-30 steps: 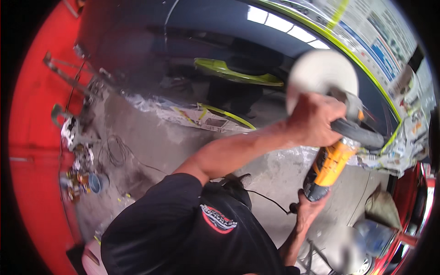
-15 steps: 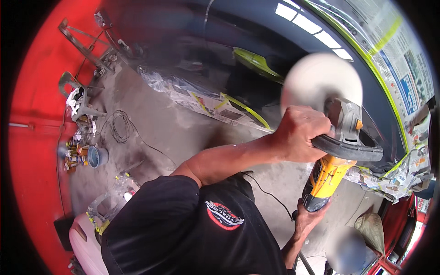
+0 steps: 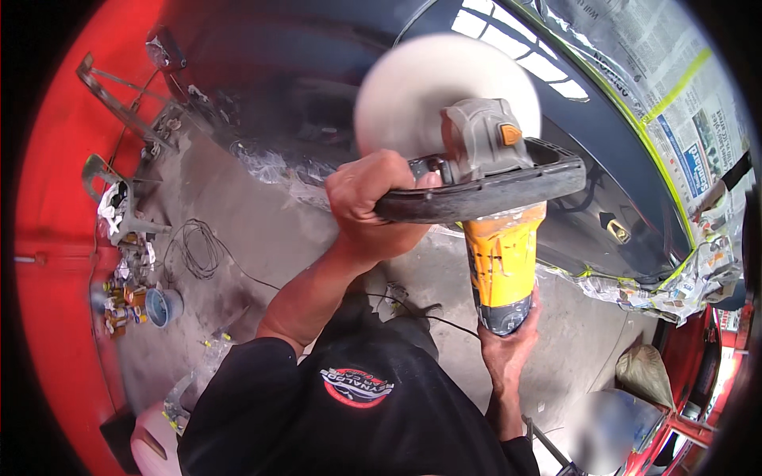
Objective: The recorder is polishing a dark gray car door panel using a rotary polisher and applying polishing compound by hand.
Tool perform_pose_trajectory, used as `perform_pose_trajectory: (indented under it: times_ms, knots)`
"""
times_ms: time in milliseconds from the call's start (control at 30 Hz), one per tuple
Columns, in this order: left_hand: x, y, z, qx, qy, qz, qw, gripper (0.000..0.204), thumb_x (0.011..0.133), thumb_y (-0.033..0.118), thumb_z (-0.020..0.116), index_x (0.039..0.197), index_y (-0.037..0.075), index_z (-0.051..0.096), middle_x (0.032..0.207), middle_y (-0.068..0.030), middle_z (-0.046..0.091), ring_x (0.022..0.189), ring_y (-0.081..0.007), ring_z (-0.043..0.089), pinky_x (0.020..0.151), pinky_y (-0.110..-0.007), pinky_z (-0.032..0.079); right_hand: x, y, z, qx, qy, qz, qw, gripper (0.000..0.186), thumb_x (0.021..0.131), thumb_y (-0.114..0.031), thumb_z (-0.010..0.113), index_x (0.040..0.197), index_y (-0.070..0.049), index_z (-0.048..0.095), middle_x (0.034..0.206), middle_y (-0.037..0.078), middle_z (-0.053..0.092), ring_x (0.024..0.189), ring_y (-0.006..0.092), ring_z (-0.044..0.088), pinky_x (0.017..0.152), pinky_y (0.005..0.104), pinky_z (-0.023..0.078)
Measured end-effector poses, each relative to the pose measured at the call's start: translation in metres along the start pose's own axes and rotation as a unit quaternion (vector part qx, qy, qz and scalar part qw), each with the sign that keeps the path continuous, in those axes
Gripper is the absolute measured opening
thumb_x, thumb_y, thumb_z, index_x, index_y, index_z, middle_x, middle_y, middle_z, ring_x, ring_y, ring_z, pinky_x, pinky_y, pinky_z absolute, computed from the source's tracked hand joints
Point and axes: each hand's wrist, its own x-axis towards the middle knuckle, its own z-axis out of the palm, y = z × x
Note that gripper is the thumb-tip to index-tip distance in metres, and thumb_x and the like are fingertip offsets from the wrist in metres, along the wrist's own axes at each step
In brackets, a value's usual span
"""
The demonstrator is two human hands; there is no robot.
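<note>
Polisher [image 3: 508, 254] sits in both our hands: our left hand [image 3: 377, 202] grips the black loop handle [image 3: 476, 197], our right hand [image 3: 512, 337] cups the polisher's back end. Past our grip, the blurry white pad [image 3: 417, 91] faces the dark car door [image 3: 623, 174]; we should hold it flat, press softly, and mind the cord [image 3: 454, 326] near our right hand.

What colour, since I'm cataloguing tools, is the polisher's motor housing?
The polisher's motor housing is yellow with dark marks, best seen in the head view.
</note>
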Motion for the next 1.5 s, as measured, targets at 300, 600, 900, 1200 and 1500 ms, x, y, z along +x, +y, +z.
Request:
perform_pose_trajectory:
  times_ms: [300,600,900,1200,1500]
  knots:
    - [-0.01,-0.029,-0.008,-0.041,-0.002,-0.071,0.997,0.034,0.078,-0.011,0.079,0.074,0.004,0.049,0.064,-0.0073,0.052,0.055,-0.0177,0.05,0.055,-0.03,0.042,-0.001,-0.016,0.005,-0.065,0.004,-0.014,0.998,0.1,0.075,0.0,0.081,0.163,-0.003,0.034,0.117,0.026,0.076,0.108,0.0362,0.077,0.096,0.0413,0.059]
    - [0.006,-0.045,-0.038,-0.054,0.027,-0.044,0.997,0.03,0.079,-0.016,0.076,0.076,0.003,0.053,0.066,-0.0063,0.054,0.056,-0.018,0.053,0.058,-0.033,0.047,0.006,-0.046,0.03,-0.075,-0.01,0.038,0.996,0.099,0.077,-0.006,0.084,0.162,-0.002,0.034,0.126,0.022,0.073,0.115,0.0305,0.073,0.103,0.0404,0.055]
    - [-0.001,-0.086,-0.092,-0.032,0.047,-0.039,0.998,0.03,0.074,-0.014,0.078,0.077,0.002,0.054,0.069,-0.007,0.059,0.061,-0.0176,0.06,0.063,-0.031,0.051,-0.003,-0.073,0.09,-0.075,-0.004,-0.022,0.997,0.101,0.076,-0.001,0.08,0.164,-0.003,0.03,0.124,0.025,0.073,0.114,0.0361,0.073,0.1,0.0424,0.056]
    - [0.071,-0.094,-0.123,-0.03,0.102,-0.073,0.992,0.024,0.07,0.005,0.084,0.074,0.003,0.06,0.061,-0.0048,0.058,0.06,-0.0045,0.053,0.055,-0.028,0.044,0.034,-0.138,0.105,-0.103,0.008,-0.122,0.987,0.1,0.076,0.003,0.076,0.164,-0.002,0.028,0.124,0.027,0.073,0.112,0.0428,0.074,0.098,0.0435,0.058]
    - [0.082,-0.115,-0.136,0.061,0.127,-0.01,0.99,0.024,0.074,-0.001,0.083,0.076,0.006,0.06,0.064,-0.0027,0.058,0.061,-0.0087,0.055,0.058,-0.028,0.046,0.053,-0.154,0.116,-0.061,-0.026,-0.076,0.995,0.097,0.077,0.002,0.078,0.162,0.0,0.032,0.129,0.023,0.072,0.121,0.0298,0.071,0.104,0.0381,0.054]
